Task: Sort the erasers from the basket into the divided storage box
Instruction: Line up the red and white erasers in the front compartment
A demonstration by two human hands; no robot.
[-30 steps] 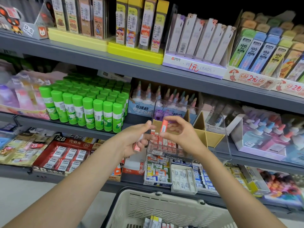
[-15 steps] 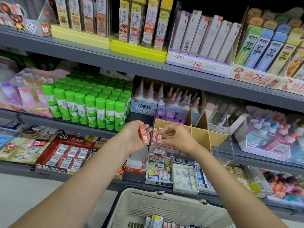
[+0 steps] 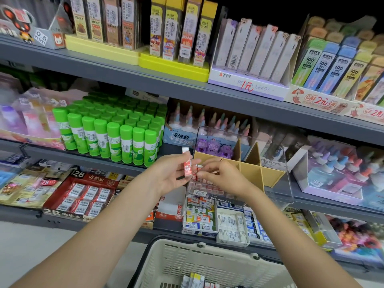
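A clear divided storage box (image 3: 276, 183) with tan cardboard dividers (image 3: 252, 161) stands on the middle shelf. Its front left compartment holds several red erasers (image 3: 202, 187). My left hand (image 3: 170, 175) holds a red-sleeved eraser (image 3: 187, 164) upright just left of the box. My right hand (image 3: 222, 176) reaches into that front left compartment, fingertips on a red eraser (image 3: 199, 169) there. The cream basket (image 3: 166, 258) sits below, with several erasers (image 3: 194, 280) at its bottom.
Green glue sticks (image 3: 116, 138) stand left of the box on the same shelf. Glue bottles in a display box (image 3: 336, 175) are on the right. The lower shelf carries boxes of erasers (image 3: 83, 196). The upper shelf holds pencil lead packs (image 3: 251, 53).
My right hand has lowered from above the box into the front left compartment with its eraser. My left hand has raised its eraser upright beside the box.
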